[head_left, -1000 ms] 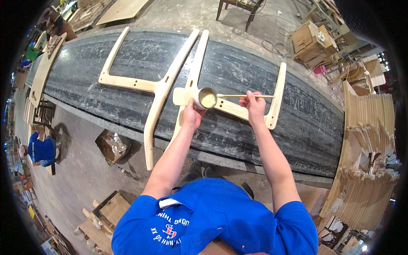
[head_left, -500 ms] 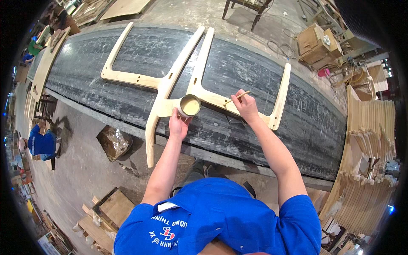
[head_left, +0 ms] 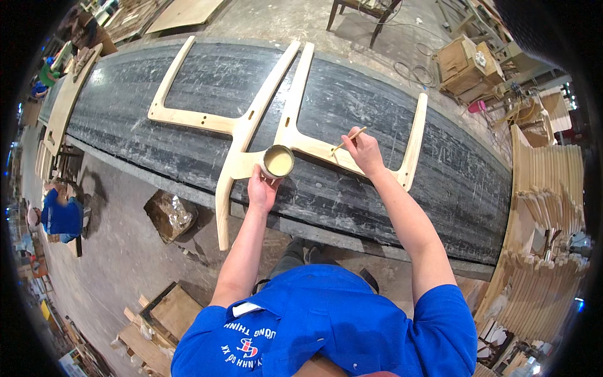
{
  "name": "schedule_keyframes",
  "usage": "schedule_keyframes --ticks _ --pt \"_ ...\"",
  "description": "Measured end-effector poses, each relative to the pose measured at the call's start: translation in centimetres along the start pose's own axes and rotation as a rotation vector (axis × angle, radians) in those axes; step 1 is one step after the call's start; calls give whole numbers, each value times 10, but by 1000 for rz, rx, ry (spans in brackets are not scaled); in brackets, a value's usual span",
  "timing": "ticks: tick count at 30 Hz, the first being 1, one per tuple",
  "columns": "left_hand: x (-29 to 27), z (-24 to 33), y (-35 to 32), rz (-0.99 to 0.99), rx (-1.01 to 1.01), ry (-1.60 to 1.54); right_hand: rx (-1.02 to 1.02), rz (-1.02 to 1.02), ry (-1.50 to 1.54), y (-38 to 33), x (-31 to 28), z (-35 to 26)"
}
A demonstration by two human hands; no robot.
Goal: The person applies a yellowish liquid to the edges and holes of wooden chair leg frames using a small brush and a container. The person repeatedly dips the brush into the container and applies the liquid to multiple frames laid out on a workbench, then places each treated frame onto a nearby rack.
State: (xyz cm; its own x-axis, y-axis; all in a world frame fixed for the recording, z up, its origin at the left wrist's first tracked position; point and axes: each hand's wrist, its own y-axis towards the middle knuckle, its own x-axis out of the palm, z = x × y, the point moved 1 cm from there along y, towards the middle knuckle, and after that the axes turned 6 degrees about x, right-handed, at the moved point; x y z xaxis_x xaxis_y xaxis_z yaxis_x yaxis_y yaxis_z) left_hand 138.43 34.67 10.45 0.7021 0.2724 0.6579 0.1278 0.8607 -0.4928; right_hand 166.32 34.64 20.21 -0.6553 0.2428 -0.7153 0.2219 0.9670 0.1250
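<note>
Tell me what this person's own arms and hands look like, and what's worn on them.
The sleeves are short and bright blue, leaving both forearms bare. The left hand and right hand are ungloved, with nothing visible around the wrists.

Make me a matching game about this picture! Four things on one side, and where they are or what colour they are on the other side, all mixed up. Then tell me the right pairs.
Things:
1. Round cup
2. Thin stick
3. Pale wooden frames
4. Camera wearer's shirt

Places and colours:
A. Lying on the dark tabletop
B. Bright blue
C. Held in the left hand
D. Held in the right hand

Right pairs: 1-C, 2-D, 3-A, 4-B
</note>
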Motion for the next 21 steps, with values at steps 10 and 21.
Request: schedule_keyframes --ticks 10,21 --pt "4 2 0 -11 -25 6 -167 -199 -143 2 4 10" --pt "15 -8 -3 -15 11 18 -128 -421 30 6 -45 -4"
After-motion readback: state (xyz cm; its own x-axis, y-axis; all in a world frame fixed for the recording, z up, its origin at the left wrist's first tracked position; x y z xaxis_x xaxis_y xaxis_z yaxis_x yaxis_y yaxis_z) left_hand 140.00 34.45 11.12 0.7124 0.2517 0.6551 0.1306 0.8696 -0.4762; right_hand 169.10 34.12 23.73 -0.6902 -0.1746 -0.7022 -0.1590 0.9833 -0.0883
